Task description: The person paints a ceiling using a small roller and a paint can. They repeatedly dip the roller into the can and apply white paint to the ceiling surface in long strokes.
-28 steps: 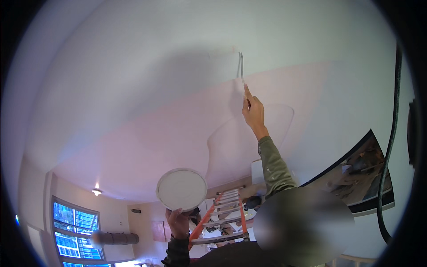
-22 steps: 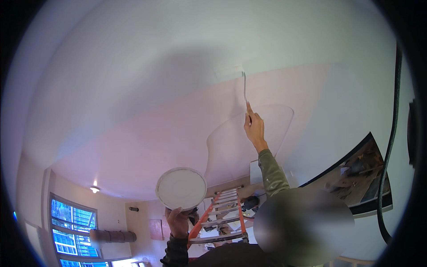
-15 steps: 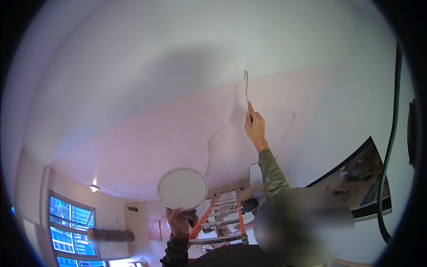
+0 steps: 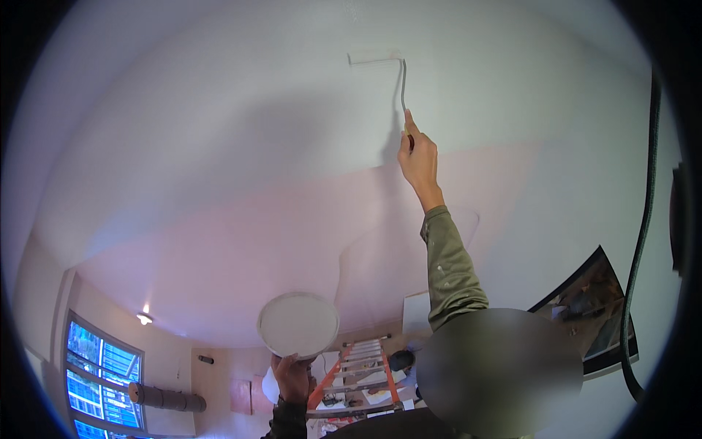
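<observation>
My right hand is closed around the handle of a paint roller, its arm in a green, paint-flecked sleeve stretched upward. The roller's bent wire frame leads to a white roller sleeve, which lies against the off-white part of the ceiling. Below it, the pink part of the ceiling begins along a curved border. At lower left, my left hand grips a round, pale paint bucket from beneath. Only its round, rimmed face shows clearly; I cannot tell whether paint is inside.
An orange stepladder stands below, with a person beside it. Windows and a brown cylinder are at lower left, near a small lamp. A black cable and dark panel occupy the right.
My right hand and the roller have moved upward, from the pink border well into the off-white area. The bucket, ladder and windows sit slightly lower in the picture.
</observation>
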The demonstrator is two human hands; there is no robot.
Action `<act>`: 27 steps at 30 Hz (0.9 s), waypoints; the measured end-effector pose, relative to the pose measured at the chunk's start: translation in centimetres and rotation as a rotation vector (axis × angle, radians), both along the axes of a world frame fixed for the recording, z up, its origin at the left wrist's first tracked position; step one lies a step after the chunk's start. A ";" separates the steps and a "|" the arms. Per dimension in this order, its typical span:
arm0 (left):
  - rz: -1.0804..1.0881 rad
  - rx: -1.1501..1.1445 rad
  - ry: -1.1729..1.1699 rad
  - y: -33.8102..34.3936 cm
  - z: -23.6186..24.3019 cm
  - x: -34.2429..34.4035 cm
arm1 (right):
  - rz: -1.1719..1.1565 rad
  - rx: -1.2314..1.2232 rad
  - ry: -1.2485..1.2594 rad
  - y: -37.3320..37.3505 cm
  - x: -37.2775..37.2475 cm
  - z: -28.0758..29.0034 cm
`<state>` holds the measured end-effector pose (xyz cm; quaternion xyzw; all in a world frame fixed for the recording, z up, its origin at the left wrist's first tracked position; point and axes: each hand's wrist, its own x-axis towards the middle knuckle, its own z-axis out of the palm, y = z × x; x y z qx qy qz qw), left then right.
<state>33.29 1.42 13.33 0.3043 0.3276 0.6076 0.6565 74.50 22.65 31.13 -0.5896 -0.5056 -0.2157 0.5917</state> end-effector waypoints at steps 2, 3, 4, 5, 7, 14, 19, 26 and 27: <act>0.017 0.011 -0.002 0.0 0.0 0.2 | -0.003 0.021 -0.009 0.2 0.5 2.5; 0.025 0.015 -0.002 0.0 0.1 0.3 | -0.011 0.031 -0.015 0.4 0.9 3.7; 0.028 0.021 0.007 0.1 0.2 0.4 | -0.020 0.040 -0.021 0.7 1.3 5.0; 0.034 0.026 0.017 0.0 0.3 0.5 | -0.026 0.049 -0.027 0.9 1.6 6.3; 0.039 0.026 0.020 0.0 0.5 0.5 | -0.038 0.038 -0.028 1.0 1.8 9.0; 0.036 0.032 -0.015 -0.1 0.9 0.6 | -0.018 0.038 -0.013 1.2 2.5 15.0; 0.057 0.014 -0.031 0.0 0.4 0.7 | -0.030 0.001 0.006 1.5 2.8 16.0; 0.058 0.036 -0.025 -0.1 0.7 0.6 | -0.009 0.011 0.013 0.9 2.0 14.8; 0.063 0.032 -0.020 -0.1 0.5 0.5 | -0.005 0.000 0.020 0.9 1.9 13.8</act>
